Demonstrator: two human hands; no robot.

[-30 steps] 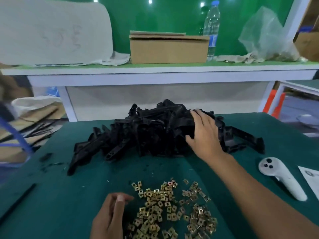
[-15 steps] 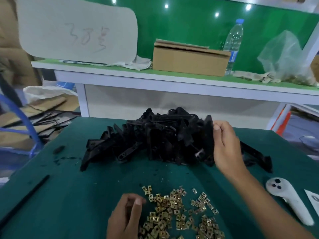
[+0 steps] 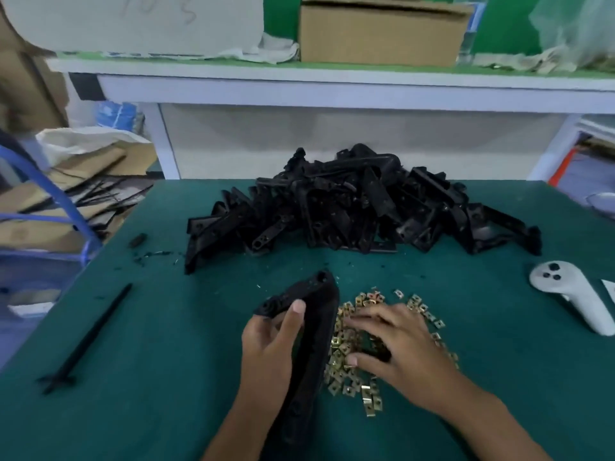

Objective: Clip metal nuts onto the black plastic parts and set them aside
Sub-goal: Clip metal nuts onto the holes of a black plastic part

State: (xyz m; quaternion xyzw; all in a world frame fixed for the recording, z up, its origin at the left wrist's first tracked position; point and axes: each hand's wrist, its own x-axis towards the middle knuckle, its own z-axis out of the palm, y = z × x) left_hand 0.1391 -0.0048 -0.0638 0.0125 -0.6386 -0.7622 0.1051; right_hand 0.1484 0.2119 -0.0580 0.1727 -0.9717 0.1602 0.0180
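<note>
A big heap of black plastic parts (image 3: 349, 207) lies at the far middle of the green table (image 3: 173, 410). My left hand (image 3: 269, 354) grips one long black plastic part (image 3: 319, 314), which points away from me with its near end low. Just right of it, a pile of brass-coloured metal nuts (image 3: 359, 390) is spread on the mat. My right hand (image 3: 399, 347) lies over that pile, fingers spread and touching the nuts, thumb apart from them. I see no nut pinched between its fingers.
A white hand controller (image 3: 575, 297) lies at the right. A thin black rod (image 3: 90, 337) lies at the left, with a small black scrap (image 3: 138, 240) near the table's left edge. Behind, a white shelf carries a cardboard box (image 3: 379, 31).
My right hand has left the heap, and it now lies on the nuts. A black part from the heap is now in my left hand, which earlier rested by the nuts.
</note>
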